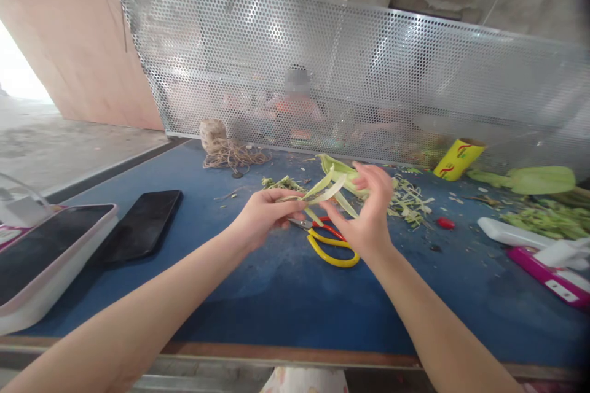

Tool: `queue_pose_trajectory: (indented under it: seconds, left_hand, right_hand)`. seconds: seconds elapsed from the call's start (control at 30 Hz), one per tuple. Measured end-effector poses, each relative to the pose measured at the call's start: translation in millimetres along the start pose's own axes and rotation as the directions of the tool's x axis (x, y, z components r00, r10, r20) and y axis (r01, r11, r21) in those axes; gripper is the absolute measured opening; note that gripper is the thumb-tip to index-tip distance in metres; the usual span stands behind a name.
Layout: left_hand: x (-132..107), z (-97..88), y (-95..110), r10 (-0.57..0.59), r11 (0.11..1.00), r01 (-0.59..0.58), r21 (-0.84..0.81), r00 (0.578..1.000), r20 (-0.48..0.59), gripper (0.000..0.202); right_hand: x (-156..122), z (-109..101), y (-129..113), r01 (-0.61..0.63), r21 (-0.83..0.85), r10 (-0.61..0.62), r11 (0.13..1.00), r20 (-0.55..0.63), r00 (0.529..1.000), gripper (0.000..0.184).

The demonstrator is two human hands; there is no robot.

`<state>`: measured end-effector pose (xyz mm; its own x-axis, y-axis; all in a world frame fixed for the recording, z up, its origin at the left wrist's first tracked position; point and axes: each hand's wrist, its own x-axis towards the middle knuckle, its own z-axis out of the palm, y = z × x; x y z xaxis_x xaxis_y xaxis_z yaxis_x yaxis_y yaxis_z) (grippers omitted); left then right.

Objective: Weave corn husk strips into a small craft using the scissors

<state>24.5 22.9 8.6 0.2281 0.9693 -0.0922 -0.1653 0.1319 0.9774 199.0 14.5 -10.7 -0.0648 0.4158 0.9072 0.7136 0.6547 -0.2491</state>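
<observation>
My left hand (271,212) is closed in a pinch on the ends of several pale green leaf strips (329,189), which look like husk. The strips fan out toward my right hand (371,212), whose thumb and fingers are apart around their far side; whether the thumb touches one is unclear. Under the hands lie scissors (334,261) with yellow and red handles, their blades partly hidden by my left fingers. Just behind is a broader pale green leaf (338,166), partly covered by the strips and my right hand.
On the blue table (258,301) are a black phone (145,224), a white-edged tray-like device (59,245), twine (235,156), shredded scraps (410,199), a yellow roll (458,159) and a magenta power strip (548,276). A perforated metal screen (258,43) borders the back; a person sits beyond.
</observation>
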Motion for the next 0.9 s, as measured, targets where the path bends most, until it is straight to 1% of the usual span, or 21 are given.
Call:
queue_pose_trajectory:
  seconds: [0.03, 0.07, 0.1, 0.13, 0.17, 0.23, 0.3, 0.33, 0.4, 0.47, 0.53, 0.57, 0.63, 0.7, 0.73, 0.8, 0.9]
  left_hand:
    - [1, -1.0, 1, -0.025, 1.0, 0.025, -0.017, 1.0, -0.005, 0.02]
    - [1, -1.8, 1, -0.046, 0.999, 0.046, -0.027, 0.999, -0.004, 0.02]
    - [1, -2.4, 1, -0.06, 0.998, 0.06, -0.028, 0.998, 0.006, 0.021]
    - [1, -2.7, 2, -0.07, 0.997, 0.07, -0.021, 0.997, 0.021, 0.022]
    - [0, -2.7, 2, -0.075, 0.997, 0.075, -0.007, 0.997, 0.036, 0.027]
    - [-1, -2.0, 3, -0.079, 0.996, 0.077, 0.036, 0.996, 0.049, 0.04]
    - [-2, -1.0, 3, -0.079, 0.994, 0.076, 0.082, 0.996, 0.033, 0.051]
    - [-3, -0.7, 2, -0.07, 0.992, 0.067, 0.104, 0.997, 0.022, 0.052]
    - [-3, -0.3, 0, -0.01, 0.987, 0.007, 0.158, 1.0, 0.022, 0.04]
    - [-2, -0.2, -1, 0.071, 0.971, -0.077, 0.226, 0.997, 0.036, 0.025]
    - [-2, -0.5, -2, 0.131, 0.949, -0.141, 0.284, 0.99, 0.054, 0.018]
    - [-2, -0.8, -2, 0.148, 0.94, -0.161, 0.302, 0.987, 0.066, 0.017]
    - [-3, -1.5, -2, 0.179, 0.922, -0.201, 0.331, 0.979, 0.096, 0.017]
    - [-4, -2.2, -1, 0.224, 0.895, -0.254, 0.366, 0.967, 0.123, 0.017]
    - [-4, -2.3, -1, 0.248, 0.877, -0.279, 0.392, 0.96, 0.13, 0.016]
    - [-5, -2.1, 0, 0.29, 0.83, -0.318, 0.459, 0.948, 0.131, 0.016]
    - [-6, -0.8, 0, 0.329, 0.763, -0.344, 0.547, 0.936, 0.129, 0.015]
  right_hand:
    - [0, -3, 0, 0.163, -0.122, -0.164, 0.979, 0.005, 0.987, 0.053]
    - [0, -6, 0, 0.294, -0.225, -0.288, 0.929, 0.058, 0.956, 0.046]
    - [0, -8, 0, 0.385, -0.293, -0.368, 0.875, 0.113, 0.923, 0.041]
    - [-1, -10, -1, 0.452, -0.326, -0.417, 0.831, 0.174, 0.892, 0.035]
    - [-2, -11, -1, 0.491, -0.33, -0.437, 0.806, 0.228, 0.87, 0.031]
    - [-2, -12, -2, 0.502, -0.275, -0.423, 0.82, 0.3, 0.855, 0.024]
    - [-2, -12, -3, 0.452, -0.183, -0.375, 0.873, 0.341, 0.862, 0.017]
    - [-1, -12, -4, 0.418, -0.145, -0.349, 0.897, 0.348, 0.87, 0.015]
    - [2, -11, -6, 0.365, -0.089, -0.313, 0.927, 0.357, 0.88, 0.012]
    - [5, -11, -7, 0.34, -0.042, -0.302, 0.94, 0.369, 0.879, 0.012]
    - [7, -10, -8, 0.3, 0.032, -0.289, 0.953, 0.392, 0.874, 0.012]
    - [8, -9, -8, 0.255, 0.066, -0.26, 0.965, 0.399, 0.88, 0.011]
    - [9, -8, -7, 0.111, 0.093, -0.139, 0.989, 0.396, 0.908, 0.009]
    - [9, -7, -7, -0.077, 0.086, 0.038, 0.993, 0.382, 0.923, 0.007]
    - [9, -6, -7, -0.168, 0.084, 0.125, 0.982, 0.379, 0.917, 0.006]
    - [9, -4, -7, -0.313, 0.1, 0.251, 0.944, 0.396, 0.883, 0.007]
    - [8, -2, -9, -0.428, 0.142, 0.33, 0.893, 0.441, 0.835, 0.008]
